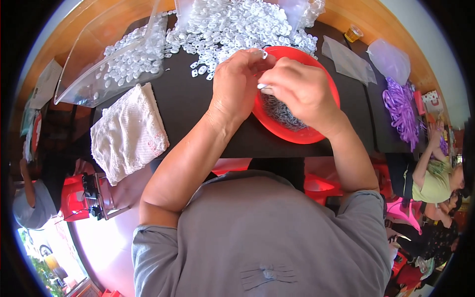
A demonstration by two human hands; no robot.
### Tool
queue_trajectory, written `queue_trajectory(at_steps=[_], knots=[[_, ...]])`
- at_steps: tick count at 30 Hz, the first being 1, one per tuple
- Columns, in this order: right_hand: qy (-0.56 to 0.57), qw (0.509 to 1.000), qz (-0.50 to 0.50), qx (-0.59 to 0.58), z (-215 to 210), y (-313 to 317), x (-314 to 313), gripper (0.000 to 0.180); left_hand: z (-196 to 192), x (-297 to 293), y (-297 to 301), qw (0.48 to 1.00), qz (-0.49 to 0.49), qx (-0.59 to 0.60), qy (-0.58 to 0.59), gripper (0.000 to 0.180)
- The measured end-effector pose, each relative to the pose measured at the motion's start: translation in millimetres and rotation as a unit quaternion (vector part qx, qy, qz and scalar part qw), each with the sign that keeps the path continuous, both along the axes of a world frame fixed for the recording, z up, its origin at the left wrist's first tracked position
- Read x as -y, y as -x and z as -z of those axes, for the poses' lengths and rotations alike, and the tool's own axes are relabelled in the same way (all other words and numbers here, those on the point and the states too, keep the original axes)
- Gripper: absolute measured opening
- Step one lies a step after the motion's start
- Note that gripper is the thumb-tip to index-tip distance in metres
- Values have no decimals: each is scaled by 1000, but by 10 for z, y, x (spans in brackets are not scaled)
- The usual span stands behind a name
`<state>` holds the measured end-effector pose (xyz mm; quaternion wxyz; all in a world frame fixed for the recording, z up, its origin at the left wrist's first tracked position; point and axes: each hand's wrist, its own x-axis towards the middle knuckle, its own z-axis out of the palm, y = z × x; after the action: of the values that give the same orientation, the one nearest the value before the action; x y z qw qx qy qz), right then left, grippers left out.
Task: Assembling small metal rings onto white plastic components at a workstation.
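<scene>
Over the red bowl (332, 89) my two hands work close together. My left hand (236, 79) is closed, with a small white plastic piece with a hole (264, 54) at its fingertips. My right hand (303, 94) is pinched, its fingers curled down, and a small white piece (262, 86) shows at their tips; its exact kind is too small to tell. Inside the bowl lie many thin grey metal pieces (287, 115), partly hidden by my right hand. Behind my hands spreads a large pile of small white plastic pieces with holes (237, 24).
A clear plastic bin (74, 91) holding more white pieces lies at the far left, near a folded white cloth (129, 131). To the right are a flat plastic bag (349, 59), a small amber tub (353, 33) and purple ribbons (400, 111). Other people sit at both sides.
</scene>
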<state>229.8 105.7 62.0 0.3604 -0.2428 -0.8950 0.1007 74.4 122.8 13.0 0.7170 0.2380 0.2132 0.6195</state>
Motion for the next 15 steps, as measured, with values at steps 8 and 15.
queue_trajectory(at_steps=[8, 15], knots=[[52, 996, 24, -73, 213, 344, 49, 16, 92, -66, 57, 1000, 26, 18, 2, 37], [310, 915, 73, -249, 293, 440, 140, 13, -100, 102, 6, 999, -40, 8, 2, 20]])
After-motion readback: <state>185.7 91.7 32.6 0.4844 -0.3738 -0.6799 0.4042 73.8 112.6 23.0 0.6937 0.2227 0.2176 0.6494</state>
